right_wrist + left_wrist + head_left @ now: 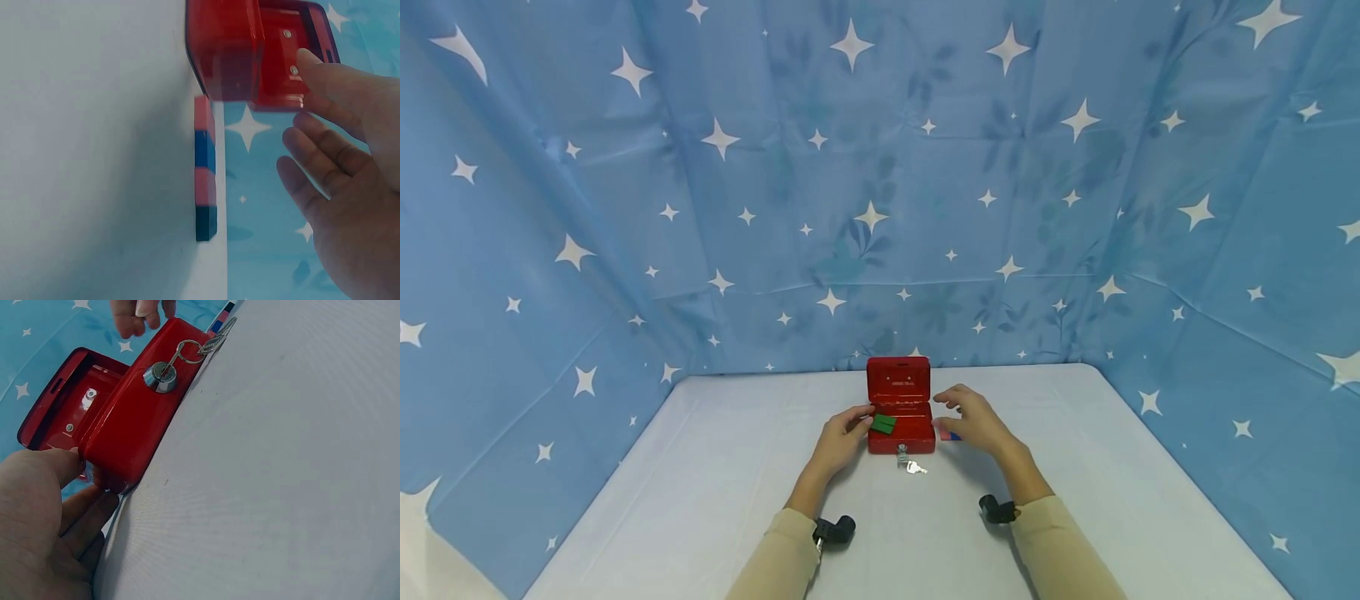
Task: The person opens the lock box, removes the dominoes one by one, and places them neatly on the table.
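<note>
A red cash box (pixel 880 446) stands on the table with its lid (pixel 898 379) raised at the back. Inside, toward the left, lie green blocks (pixel 883 424). My left hand (pixel 838 439) rests at the box's left end, thumb at the rim and the other fingers lower along the side. A key sits in the round silver lock (pixel 160 377), and another key (pixel 217 342) hangs from its ring. To the right of the box my right hand (pixel 976 419) hovers with loosely bent fingers and holds nothing. Below it, a row of pink and blue blocks (pixel 205 150) lies beside the box.
A white cloth covers the table (pixel 700 483). Blue curtains (pixel 880 183) with white stars hang behind it and on both sides. Each wrist wears a small black camera, such as the one on the left wrist (pixel 835 530).
</note>
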Tool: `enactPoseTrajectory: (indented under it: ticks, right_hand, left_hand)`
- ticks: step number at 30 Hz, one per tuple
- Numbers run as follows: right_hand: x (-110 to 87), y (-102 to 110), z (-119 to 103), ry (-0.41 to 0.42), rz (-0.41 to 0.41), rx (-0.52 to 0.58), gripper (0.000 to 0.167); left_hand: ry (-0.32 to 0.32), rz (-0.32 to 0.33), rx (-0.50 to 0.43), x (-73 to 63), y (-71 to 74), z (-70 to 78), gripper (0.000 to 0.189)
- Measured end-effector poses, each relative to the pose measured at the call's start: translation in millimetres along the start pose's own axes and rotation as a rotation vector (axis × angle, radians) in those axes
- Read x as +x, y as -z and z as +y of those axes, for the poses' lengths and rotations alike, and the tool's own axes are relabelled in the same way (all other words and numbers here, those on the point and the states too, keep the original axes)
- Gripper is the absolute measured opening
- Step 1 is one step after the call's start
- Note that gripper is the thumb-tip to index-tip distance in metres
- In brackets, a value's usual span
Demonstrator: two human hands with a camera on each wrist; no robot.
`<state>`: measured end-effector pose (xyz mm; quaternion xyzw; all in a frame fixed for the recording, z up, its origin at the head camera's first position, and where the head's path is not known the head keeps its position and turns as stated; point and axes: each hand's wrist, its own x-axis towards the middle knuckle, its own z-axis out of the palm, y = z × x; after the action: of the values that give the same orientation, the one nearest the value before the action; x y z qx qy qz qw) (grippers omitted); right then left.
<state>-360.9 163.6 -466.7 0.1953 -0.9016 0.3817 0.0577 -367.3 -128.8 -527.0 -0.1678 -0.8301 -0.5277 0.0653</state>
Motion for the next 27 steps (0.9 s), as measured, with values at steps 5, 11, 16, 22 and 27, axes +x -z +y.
enactPoseTrajectory:
  ticks: [5, 11, 16, 22, 27]
  right_hand:
    - [1.8, -9, -6, 0.020, -0.025, 0.059, 0.048]
    - [0.9, -16, -12, 0.055, -0.054, 0.106, 0.047]
    - [0.6, -19, -16, 0.075, -0.063, 0.127, 0.046]
    - [2.7, -24, -19, 0.084, -0.077, 0.144, 0.048]
    - [5.8, -31, -18, 0.100, -0.087, 0.134, 0.050]
  left_hand:
    - [-0.001, 0.002, 0.003, -0.7, -1.2, -0.2, 0.035]
    - [-0.004, 0.003, 0.006, -0.5, -1.8, -1.5, 0.034]
    - [0.004, 0.005, 0.014, -0.4, -2.4, -2.4, 0.034]
    - [0.005, 0.004, 0.003, 0.0, -1.6, -2.1, 0.033]
    - [-0.008, 0.004, -0.003, -0.2, -1.0, -1.6, 0.033]
